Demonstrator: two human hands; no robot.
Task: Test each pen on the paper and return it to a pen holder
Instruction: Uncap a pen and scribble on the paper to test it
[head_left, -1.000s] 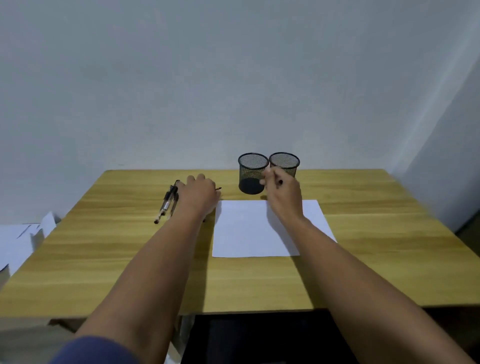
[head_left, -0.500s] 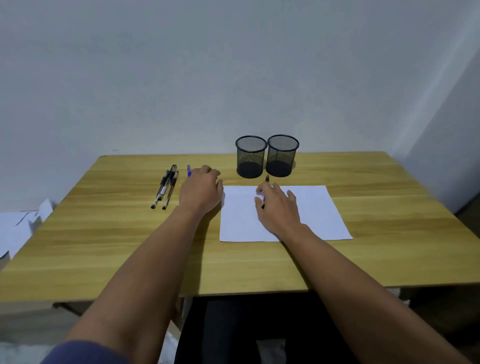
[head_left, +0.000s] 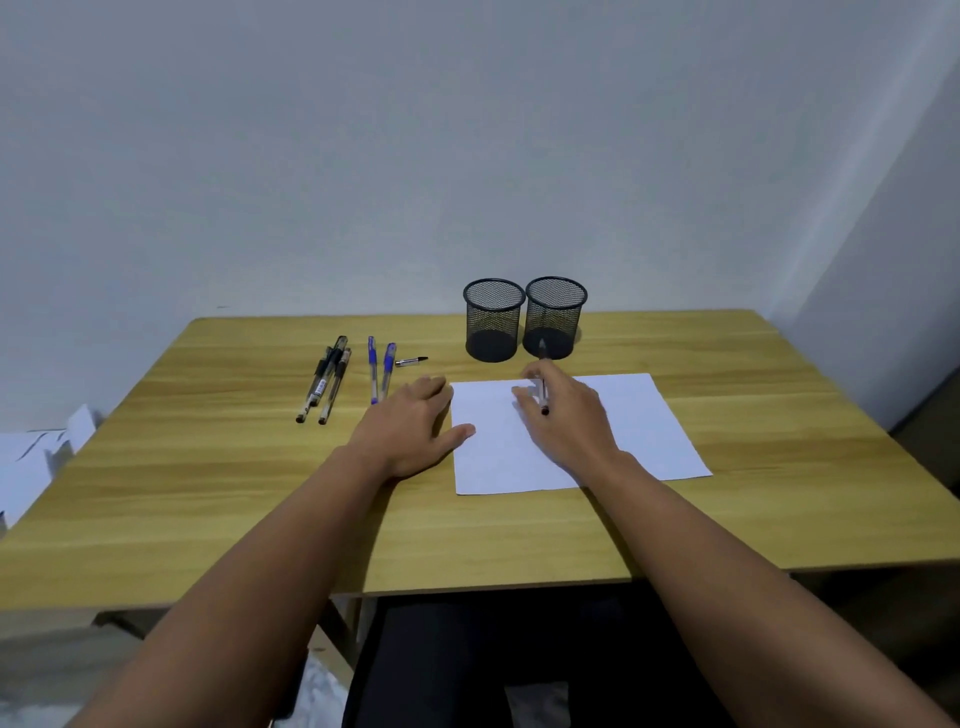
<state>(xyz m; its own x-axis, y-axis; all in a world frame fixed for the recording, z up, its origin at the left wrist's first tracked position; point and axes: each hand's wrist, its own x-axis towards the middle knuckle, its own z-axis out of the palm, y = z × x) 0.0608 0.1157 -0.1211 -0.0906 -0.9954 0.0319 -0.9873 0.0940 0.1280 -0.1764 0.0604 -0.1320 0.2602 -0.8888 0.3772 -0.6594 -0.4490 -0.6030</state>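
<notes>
A white sheet of paper (head_left: 639, 421) lies on the wooden table (head_left: 260, 493). My right hand (head_left: 566, 421) rests on the sheet and holds a dark pen (head_left: 543, 382) between its fingers. My left hand (head_left: 415, 426) lies flat and open at the paper's left edge, thumb on the sheet. Two black mesh pen holders (head_left: 493, 319) (head_left: 555, 317) stand side by side behind the paper; both look empty. Two blue pens (head_left: 379, 371), several black pens (head_left: 327, 379) and a loose pen cap (head_left: 410, 361) lie to the left.
A plain grey wall rises right behind the table. Loose white papers (head_left: 31, 462) sit off the table's left edge. The table's front edge runs across the lower part of the view, with dark legs below it.
My right hand came back from the holders onto the paper with the pen. My left hand slid right off the pens, which are now uncovered, to the paper's edge.
</notes>
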